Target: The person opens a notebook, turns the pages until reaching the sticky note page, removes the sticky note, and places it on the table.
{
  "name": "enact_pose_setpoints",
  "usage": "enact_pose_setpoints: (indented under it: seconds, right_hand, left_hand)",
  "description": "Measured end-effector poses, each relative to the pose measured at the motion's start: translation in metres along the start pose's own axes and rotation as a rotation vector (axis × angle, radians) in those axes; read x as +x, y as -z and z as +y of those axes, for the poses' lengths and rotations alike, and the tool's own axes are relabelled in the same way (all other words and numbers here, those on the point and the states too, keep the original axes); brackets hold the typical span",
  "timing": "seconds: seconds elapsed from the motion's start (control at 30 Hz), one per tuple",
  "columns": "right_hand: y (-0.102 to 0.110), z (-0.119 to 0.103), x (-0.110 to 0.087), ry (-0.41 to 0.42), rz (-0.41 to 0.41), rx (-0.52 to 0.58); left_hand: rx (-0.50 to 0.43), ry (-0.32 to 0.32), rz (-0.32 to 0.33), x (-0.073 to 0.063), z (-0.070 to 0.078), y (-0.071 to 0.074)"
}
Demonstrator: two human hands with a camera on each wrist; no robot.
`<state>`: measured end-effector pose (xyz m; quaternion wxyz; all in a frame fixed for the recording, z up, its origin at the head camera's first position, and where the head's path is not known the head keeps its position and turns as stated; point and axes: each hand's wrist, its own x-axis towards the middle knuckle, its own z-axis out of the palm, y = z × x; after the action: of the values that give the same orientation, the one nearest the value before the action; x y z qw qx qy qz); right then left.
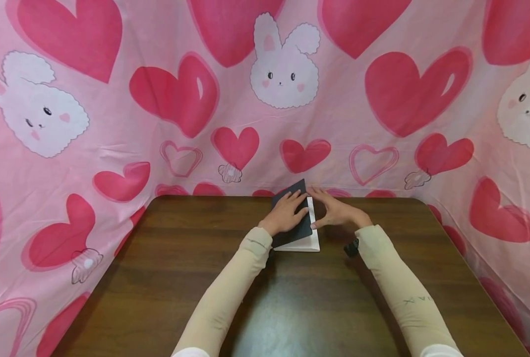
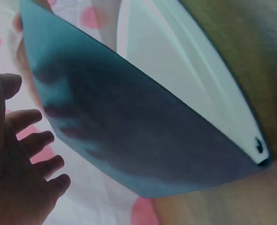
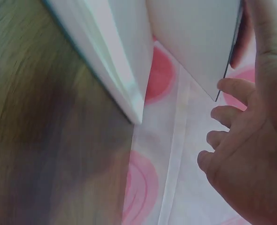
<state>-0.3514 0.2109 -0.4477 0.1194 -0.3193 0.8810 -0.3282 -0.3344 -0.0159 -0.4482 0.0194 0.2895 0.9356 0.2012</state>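
A notebook with a dark grey cover lies near the table's far edge, its cover lifted at a slant over white pages. Over the outside of that cover reaches my left hand, fingers spread. In the left wrist view the left hand's fingers are loosely bent, with a gap to the cover. My right hand is at the notebook's right side, thumb and fingers apart. One right fingertip meets the raised cover's corner in the right wrist view, while the other fingers hang beside it.
The notebook sits on a dark brown wooden table with rounded far corners. Pink cloth printed with hearts and rabbits hangs behind the table and along both sides. A dark wrist device is at the right cuff.
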Motion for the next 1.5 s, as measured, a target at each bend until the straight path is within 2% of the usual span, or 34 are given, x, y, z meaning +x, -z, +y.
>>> enact_pose_setpoints:
  seconds: [0.23,0.43,0.6,0.67,0.87,1.1,1.3,1.5]
  right_hand:
    - [-0.007,-0.008,0.012,0.030,0.068,0.027]
    - [-0.017,-0.006,0.019,0.052,0.114,0.074]
    - [-0.027,-0.001,0.021,0.015,0.096,0.029]
    - [-0.031,0.002,0.020,-0.020,0.076,0.002]
    - [-0.042,0.013,0.017,-0.166,-0.017,-0.082]
    - [-0.047,0.018,0.012,-0.189,-0.124,-0.121]
    - [-0.048,0.018,0.011,-0.196,-0.186,-0.159]
    - [-0.047,0.018,0.010,-0.212,-0.207,-0.145]
  left_hand:
    - [0.005,0.024,0.065,-0.002,0.002,0.011]
    - [0.088,0.037,0.077,-0.006,0.001,0.023]
    - [0.141,0.042,0.079,-0.012,-0.003,0.035]
    - [0.133,0.046,0.088,-0.015,-0.007,0.039]
    - [0.047,0.069,0.118,-0.027,-0.026,0.047]
    - [0.024,0.051,0.150,-0.049,-0.053,0.062]
    - [0.073,0.056,0.179,-0.070,-0.079,0.075]
    - [0.189,0.163,0.151,-0.090,-0.104,0.078]
